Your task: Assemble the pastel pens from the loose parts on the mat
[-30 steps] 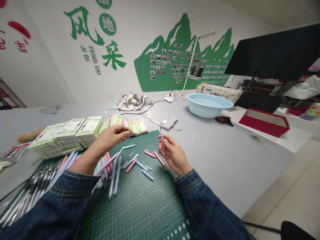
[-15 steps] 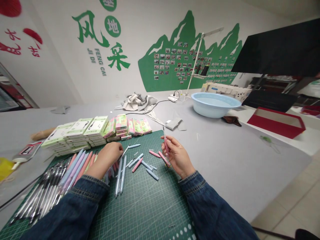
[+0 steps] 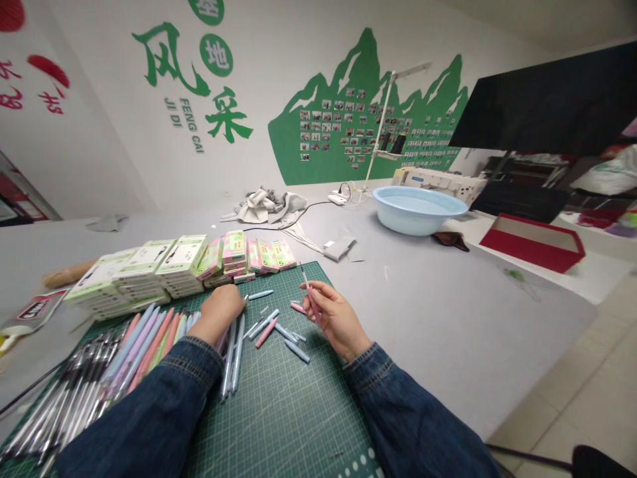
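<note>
My right hand grips a pink pen barrel with a thin refill sticking up out of its end. Curled over the far side of the pens, my left hand is closed, its fingertips hidden, so what they pinch does not show. Beside it lie long blue pens on the green cutting mat. Between the hands are a pink pen part, a blue pen part and several other short pieces. Another pink piece shows partly next to my right fingers.
Left of my arm lie rows of coloured pens and clear pens with black grips. Behind them stand stacked white-green boxes and pink-green boxes. Farther back are crumpled cloth, a blue basin and a red box.
The view has turned slightly to the right. My right hand has tilted the pink barrel to the left and now covers pink pieces beside it. My left hand stays by the pens.
</note>
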`<act>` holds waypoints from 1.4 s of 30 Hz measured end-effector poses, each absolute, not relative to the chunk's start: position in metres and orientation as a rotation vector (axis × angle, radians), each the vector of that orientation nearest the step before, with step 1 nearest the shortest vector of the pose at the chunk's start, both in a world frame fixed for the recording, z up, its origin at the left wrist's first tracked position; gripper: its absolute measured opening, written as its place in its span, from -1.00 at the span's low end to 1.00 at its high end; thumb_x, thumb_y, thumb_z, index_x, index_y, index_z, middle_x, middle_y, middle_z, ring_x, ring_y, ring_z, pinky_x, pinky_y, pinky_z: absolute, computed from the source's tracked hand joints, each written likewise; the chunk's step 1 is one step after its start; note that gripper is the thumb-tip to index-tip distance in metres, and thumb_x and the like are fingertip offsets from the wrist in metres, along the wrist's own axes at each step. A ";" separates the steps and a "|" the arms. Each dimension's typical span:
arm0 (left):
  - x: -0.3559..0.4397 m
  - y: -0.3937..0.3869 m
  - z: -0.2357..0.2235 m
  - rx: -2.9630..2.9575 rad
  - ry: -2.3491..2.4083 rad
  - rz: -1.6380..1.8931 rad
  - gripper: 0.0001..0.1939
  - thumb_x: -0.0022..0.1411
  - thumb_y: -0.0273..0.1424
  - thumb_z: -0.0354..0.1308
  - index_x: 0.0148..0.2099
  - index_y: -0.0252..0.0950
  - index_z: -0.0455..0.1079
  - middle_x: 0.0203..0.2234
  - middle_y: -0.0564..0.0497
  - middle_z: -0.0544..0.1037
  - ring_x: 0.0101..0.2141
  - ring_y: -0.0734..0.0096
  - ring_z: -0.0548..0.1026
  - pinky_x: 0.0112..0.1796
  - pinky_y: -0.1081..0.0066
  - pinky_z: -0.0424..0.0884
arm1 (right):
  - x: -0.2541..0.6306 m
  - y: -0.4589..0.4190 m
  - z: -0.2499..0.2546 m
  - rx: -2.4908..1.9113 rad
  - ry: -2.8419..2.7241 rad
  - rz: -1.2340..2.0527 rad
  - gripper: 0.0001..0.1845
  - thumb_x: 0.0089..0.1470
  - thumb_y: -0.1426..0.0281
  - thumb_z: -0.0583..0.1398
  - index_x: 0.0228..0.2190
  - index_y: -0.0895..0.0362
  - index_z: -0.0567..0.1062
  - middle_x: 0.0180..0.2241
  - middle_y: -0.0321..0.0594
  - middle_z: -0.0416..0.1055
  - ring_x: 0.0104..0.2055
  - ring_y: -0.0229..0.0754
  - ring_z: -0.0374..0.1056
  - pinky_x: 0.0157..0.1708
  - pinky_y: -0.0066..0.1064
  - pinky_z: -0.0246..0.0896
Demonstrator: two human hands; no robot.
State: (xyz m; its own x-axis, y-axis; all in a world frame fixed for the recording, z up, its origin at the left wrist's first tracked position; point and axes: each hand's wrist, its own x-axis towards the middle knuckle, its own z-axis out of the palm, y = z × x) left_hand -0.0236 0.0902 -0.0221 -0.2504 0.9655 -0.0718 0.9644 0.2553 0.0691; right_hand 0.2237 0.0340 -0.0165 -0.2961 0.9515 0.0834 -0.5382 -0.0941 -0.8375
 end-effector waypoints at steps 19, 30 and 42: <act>-0.002 0.070 0.006 1.579 1.550 1.165 -0.75 0.04 -0.31 0.10 -0.23 -0.31 0.36 -0.44 -0.03 0.56 -0.55 0.47 0.36 -0.51 0.48 0.20 | 0.216 0.033 -0.024 -0.603 -1.007 1.709 -0.74 0.04 0.26 0.24 -0.23 0.14 0.50 -0.52 -0.29 0.37 -0.53 -0.38 0.17 -0.50 -0.50 0.00; 0.050 0.044 0.036 1.448 1.129 1.085 -0.70 0.02 -0.25 0.26 -0.27 -0.38 0.53 -0.54 0.00 0.51 -0.60 0.58 0.21 -0.56 0.50 0.09 | 0.212 0.033 -0.030 -0.656 -1.122 1.651 -0.73 0.04 0.25 0.22 -0.23 0.12 0.49 -0.52 -0.31 0.37 -0.52 -0.36 0.17 -0.48 -0.48 0.00; -0.024 0.084 0.019 1.572 1.738 0.776 -0.72 -0.18 -0.20 0.30 -0.58 -0.36 0.48 -0.79 0.09 0.32 -0.68 0.50 0.21 -0.58 0.45 0.06 | 0.219 0.041 -0.036 -0.752 -1.147 1.479 -0.72 0.03 0.20 0.21 -0.33 0.16 0.48 -0.52 -0.28 0.38 -0.51 -0.34 0.18 -0.50 -0.48 -0.02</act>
